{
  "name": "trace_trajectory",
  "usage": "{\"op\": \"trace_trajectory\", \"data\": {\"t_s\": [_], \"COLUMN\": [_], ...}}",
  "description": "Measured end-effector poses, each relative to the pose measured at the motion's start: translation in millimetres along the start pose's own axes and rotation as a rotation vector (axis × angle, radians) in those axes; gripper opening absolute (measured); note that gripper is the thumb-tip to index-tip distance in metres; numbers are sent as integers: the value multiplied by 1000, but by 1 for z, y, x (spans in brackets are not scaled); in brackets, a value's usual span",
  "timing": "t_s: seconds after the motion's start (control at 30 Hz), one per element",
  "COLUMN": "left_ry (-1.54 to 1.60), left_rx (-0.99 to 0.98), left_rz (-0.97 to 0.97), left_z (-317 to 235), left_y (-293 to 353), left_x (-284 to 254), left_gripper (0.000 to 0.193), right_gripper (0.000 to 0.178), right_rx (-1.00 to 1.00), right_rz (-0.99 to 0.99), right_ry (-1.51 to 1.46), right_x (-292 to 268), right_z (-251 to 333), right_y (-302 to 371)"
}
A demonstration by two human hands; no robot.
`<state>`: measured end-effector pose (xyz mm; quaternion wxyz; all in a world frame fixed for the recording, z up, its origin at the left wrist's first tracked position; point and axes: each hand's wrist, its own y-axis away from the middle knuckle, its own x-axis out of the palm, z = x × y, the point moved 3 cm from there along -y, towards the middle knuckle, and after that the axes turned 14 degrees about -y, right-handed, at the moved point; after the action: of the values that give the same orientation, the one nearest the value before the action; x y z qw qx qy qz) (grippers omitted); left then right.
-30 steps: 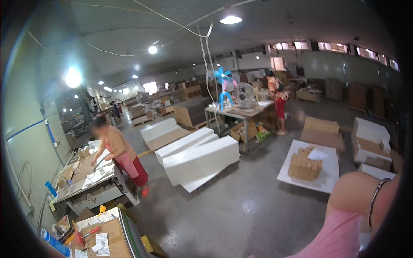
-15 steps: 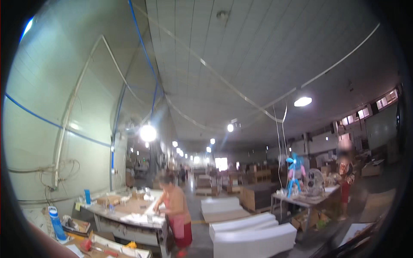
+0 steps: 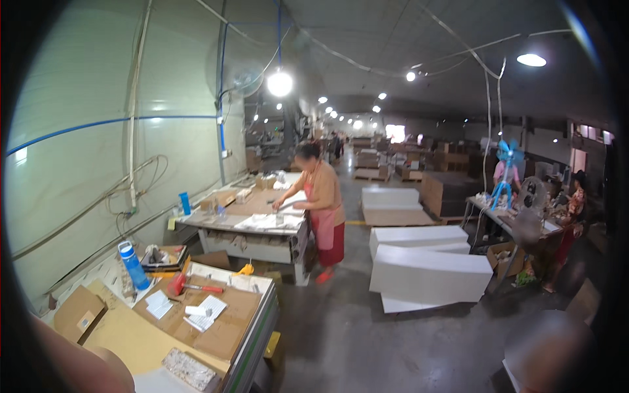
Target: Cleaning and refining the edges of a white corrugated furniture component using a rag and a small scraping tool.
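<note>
Neither of my hands shows. A skin-toned part of an arm or shoulder [image 3: 72,367] fills the lower left corner, and a blurred shape [image 3: 550,347] sits at the lower right. Closest to me is a workbench [image 3: 255,327] covered with brown cardboard sheets [image 3: 131,334]. On it stand a blue bottle [image 3: 133,265], a red-handled tool [image 3: 190,286] and small white paper pieces [image 3: 203,308]. A small cardboard box [image 3: 77,313] lies at its left end.
A person in a red apron [image 3: 322,209] works at the second bench [image 3: 262,226] along the left wall. Stacks of white boards [image 3: 426,268] lie on the concrete floor. At the right, people stand by a table with a blue fan [image 3: 506,177].
The view has swung left and downward, from the ceiling and hall to the wall-side benches. The near workbench now fills the lower left.
</note>
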<state>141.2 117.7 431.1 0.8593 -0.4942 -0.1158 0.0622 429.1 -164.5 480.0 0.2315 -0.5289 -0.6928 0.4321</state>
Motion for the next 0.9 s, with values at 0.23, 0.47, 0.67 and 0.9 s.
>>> {"op": "trace_trajectory", "data": {"t_s": [0.23,0.47,0.67,0.9], "left_ry": [-11,-35,-93,-130], "left_rx": [-57,-184,-248,-295], "left_rz": [257,531,645,687], "left_z": [-4,-1,27,66], "left_y": [25,51,73,103], "left_x": [-5,-27,-52,-64], "left_gripper": [76,70,66,61], "right_gripper": [61,57,55,52], "right_rx": [233,486,580,631], "right_rz": [-59,-59,-64,-55], "right_ry": [-164,-371,-501,-573], "right_x": [48,126,207,286], "right_z": [-32,-43,-47,-58], "right_y": [70,125,139,139]}}
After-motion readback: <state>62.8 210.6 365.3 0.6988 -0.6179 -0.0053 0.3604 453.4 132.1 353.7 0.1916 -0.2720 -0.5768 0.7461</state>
